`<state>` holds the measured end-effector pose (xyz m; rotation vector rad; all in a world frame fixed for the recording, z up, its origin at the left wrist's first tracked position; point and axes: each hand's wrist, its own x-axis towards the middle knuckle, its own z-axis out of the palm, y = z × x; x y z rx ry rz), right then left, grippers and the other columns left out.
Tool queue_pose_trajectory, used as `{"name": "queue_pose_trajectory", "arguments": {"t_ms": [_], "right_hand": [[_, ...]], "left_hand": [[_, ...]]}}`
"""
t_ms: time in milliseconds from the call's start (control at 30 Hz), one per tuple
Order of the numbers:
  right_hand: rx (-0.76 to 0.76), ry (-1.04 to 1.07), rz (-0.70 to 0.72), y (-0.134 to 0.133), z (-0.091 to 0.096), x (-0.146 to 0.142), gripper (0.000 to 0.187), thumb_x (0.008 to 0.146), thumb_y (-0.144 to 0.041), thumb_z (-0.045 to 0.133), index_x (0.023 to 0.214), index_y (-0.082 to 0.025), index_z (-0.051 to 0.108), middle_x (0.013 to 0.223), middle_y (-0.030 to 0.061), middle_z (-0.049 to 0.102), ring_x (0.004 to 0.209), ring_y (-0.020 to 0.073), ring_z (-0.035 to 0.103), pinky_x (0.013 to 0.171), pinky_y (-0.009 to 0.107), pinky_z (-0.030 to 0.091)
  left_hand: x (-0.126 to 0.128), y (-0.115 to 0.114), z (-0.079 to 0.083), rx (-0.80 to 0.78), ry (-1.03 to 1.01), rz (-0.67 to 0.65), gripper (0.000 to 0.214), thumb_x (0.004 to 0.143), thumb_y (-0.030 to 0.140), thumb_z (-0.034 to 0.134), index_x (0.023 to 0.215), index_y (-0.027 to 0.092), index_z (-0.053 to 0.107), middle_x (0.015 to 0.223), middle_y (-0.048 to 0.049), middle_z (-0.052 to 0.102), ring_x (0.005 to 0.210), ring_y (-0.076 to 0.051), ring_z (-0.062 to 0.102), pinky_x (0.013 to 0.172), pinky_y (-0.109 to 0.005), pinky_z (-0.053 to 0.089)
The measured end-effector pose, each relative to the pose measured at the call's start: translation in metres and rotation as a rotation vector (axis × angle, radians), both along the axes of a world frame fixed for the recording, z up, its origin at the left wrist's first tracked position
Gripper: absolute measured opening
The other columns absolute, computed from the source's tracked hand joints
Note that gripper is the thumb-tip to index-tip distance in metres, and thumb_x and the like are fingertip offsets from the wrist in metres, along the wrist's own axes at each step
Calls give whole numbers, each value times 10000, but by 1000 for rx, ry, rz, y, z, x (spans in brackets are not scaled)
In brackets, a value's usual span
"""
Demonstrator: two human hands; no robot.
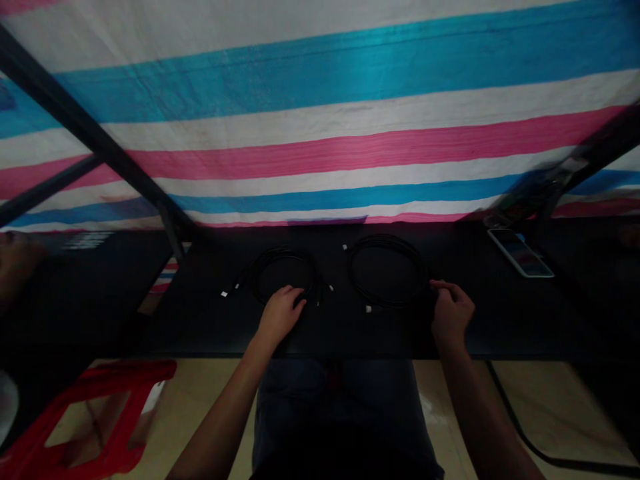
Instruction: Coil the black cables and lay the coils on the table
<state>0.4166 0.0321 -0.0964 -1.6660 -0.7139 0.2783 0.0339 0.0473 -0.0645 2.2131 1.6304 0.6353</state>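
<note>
Two coiled black cables lie side by side on the black tabletop. My left hand (283,312) rests on the near edge of the left cable (256,267), its fingers slightly apart and lying over the loop. Pale connector ends (225,294) stick out on this coil's left side, with smaller ends on its right. The right cable (387,240) forms a wider loop and has light plugs (369,309) at its left and near edges. At that loop's right edge my right hand (453,312) is closed in a pinch on the cable; the pinched part is mostly hidden in the dark.
A phone (523,255) lies at the right rear of the black table (320,337). Behind hangs a striped sheet (320,160). Dark metal frame bars (100,143) slant on both sides. Another person's hand (17,267) is at far left, above a red stool (135,427).
</note>
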Motion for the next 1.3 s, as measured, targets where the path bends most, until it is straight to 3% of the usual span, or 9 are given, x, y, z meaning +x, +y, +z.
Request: {"name": "queue_pose_trajectory", "arguments": {"t_ms": [133, 333, 467, 567, 700, 833, 1000, 1167, 1300], "right_hand": [[6, -147, 3, -19, 6, -28, 220, 760, -228, 498, 794, -176, 710, 800, 62, 704, 799, 236, 648, 834, 398, 491], [97, -146, 286, -63, 8, -94, 163, 811, -186, 506, 728, -209, 644, 846, 53, 680, 850, 225, 647, 834, 385, 501], [-34, 168, 657, -73, 19, -142, 160, 873, -260, 563, 778, -215, 684, 823, 50, 692, 817, 218, 660, 776, 370, 519], [-132, 589, 1018, -64, 41, -177, 310, 906, -463, 621, 1083, -223, 705, 1018, 93, 736, 904, 241, 705, 795, 393, 555], [-51, 947, 998, -29, 68, -206, 519, 870, -628, 632, 1196, -224, 633, 963, 72, 723, 809, 193, 698, 760, 356, 572], [-180, 760, 918, 13, 68, -204, 415, 748, -567, 756, 876, -190, 635, 490, -103, 422, 387, 72, 357, 373, 202, 290], [-287, 569, 975, 26, 61, -179, 404, 749, -567, 742, 855, -204, 602, 443, -139, 304, 353, 52, 229, 342, 197, 158], [-329, 405, 1100, 6, 73, -155, 383, 837, -548, 681, 911, -172, 690, 467, -102, 363, 380, 70, 285, 374, 218, 217], [-269, 70, 1082, 0, 70, -143, 272, 908, -429, 619, 904, -189, 748, 700, 14, 646, 635, 165, 600, 581, 282, 471]], "left_hand": [[5, 0, 8, 36, -10, 25, 160, 945, 224, 589, 1034, 185, 717, 1008, -88, 719, 939, -250, 700, 845, -379, 571], [-7, 0, 43, 140, -189, 180, 239, 977, 343, 564, 1117, 180, 668, 940, -68, 755, 849, -229, 732, 776, -348, 574], [-5, -14, 63, 311, -289, 324, 256, 960, 386, 573, 1042, 171, 686, 866, -55, 764, 779, -218, 739, 690, -311, 566], [16, -41, 58, 386, -308, 335, 217, 960, 353, 570, 1003, 178, 691, 882, -63, 772, 782, -216, 744, 699, -311, 575], [62, -91, 29, 93, -401, 113, 226, 992, 280, 511, 1122, 215, 684, 1028, -83, 778, 927, -225, 749, 818, -351, 604], [82, -121, 7, -68, -464, 5, 359, 992, 252, 505, 1338, 230, 597, 1205, -125, 719, 1092, -247, 694, 918, -419, 596], [51, -116, 6, 143, -387, 279, 198, 988, 246, 517, 1121, 241, 663, 1234, -126, 635, 1183, -277, 604, 1007, -504, 524], [1, -86, 11, 323, -181, 456, 217, 956, 303, 599, 1153, 214, 621, 1320, -147, 553, 1273, -316, 525, 1080, -549, 438], [-29, -52, 7, 241, -62, 502, 418, 954, 356, 602, 1334, 189, 548, 1454, -187, 514, 1375, -371, 453, 1099, -597, 396]]}}
